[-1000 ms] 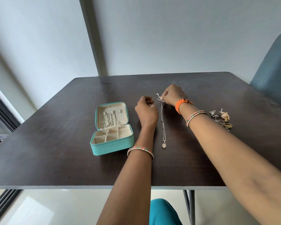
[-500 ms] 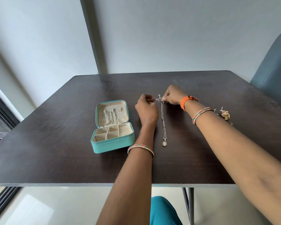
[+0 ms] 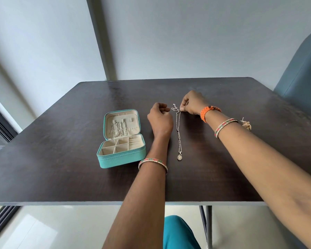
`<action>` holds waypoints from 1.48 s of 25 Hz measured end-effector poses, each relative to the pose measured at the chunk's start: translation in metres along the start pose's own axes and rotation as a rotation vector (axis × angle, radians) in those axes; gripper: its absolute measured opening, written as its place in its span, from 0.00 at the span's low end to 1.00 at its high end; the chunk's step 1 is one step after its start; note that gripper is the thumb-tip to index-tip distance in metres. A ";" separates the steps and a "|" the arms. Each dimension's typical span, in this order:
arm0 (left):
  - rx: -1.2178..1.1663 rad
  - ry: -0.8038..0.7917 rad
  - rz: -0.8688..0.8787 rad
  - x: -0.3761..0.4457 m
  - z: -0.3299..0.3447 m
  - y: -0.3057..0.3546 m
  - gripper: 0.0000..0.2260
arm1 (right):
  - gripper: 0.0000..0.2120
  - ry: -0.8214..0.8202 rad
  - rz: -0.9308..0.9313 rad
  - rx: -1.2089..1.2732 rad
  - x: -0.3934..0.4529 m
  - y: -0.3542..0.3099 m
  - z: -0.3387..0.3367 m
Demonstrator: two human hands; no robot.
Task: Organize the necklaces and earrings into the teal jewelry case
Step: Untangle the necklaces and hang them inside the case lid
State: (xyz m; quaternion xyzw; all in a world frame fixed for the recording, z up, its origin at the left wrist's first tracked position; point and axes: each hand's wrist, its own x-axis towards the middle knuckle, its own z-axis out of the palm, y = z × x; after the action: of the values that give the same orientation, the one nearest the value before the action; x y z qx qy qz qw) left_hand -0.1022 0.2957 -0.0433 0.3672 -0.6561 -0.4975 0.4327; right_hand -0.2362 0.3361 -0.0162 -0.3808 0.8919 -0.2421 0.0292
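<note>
One teal case [image 3: 121, 157], one loose necklace [image 3: 178, 133], two hands, three bracelets

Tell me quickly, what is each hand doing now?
Left hand: fingers curled, holding nothing.
Right hand: pinching the top end of the necklace on the table.

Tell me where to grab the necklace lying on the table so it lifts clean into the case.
Take the necklace at its far clasp end, where the right hand already pinches it, coming from above. It lies stretched straight toward the person with the pendant at the near end, so lifting there should let it hang untangled. The left hand sits curled beside it, holding nothing; the teal jewelry case stands open.
</note>
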 end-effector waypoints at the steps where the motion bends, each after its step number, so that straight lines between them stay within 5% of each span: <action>1: -0.003 -0.003 -0.002 -0.001 0.000 0.000 0.16 | 0.02 0.019 0.019 -0.053 0.000 -0.003 0.001; 4: -0.013 -0.005 -0.010 -0.001 -0.002 0.002 0.16 | 0.11 0.037 0.023 -0.291 -0.005 -0.011 0.004; 7: -0.037 0.001 0.005 -0.001 -0.001 0.001 0.16 | 0.08 -0.032 -0.019 -0.293 -0.012 -0.017 0.000; 12: -0.163 0.015 -0.053 -0.006 -0.002 0.003 0.16 | 0.14 -0.255 0.084 0.688 -0.031 -0.025 -0.024; 15: -0.314 0.061 -0.105 -0.022 -0.004 0.019 0.16 | 0.13 -0.342 0.013 0.931 -0.049 -0.037 -0.044; 24: -0.204 -0.285 0.209 -0.037 -0.078 0.077 0.05 | 0.10 -0.214 -0.166 0.586 -0.118 -0.077 -0.106; 31: -0.176 -0.448 0.274 -0.085 -0.111 0.107 0.08 | 0.10 -0.141 -0.213 0.417 -0.167 -0.100 -0.123; 37: -0.313 -0.566 0.073 -0.099 -0.129 0.123 0.11 | 0.15 -0.197 -0.136 0.925 -0.188 -0.097 -0.137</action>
State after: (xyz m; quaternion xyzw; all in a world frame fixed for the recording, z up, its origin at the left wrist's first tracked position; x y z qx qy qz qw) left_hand 0.0472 0.3722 0.0725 0.1198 -0.6786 -0.6588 0.3019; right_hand -0.0716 0.4650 0.1237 -0.4066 0.6567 -0.5777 0.2642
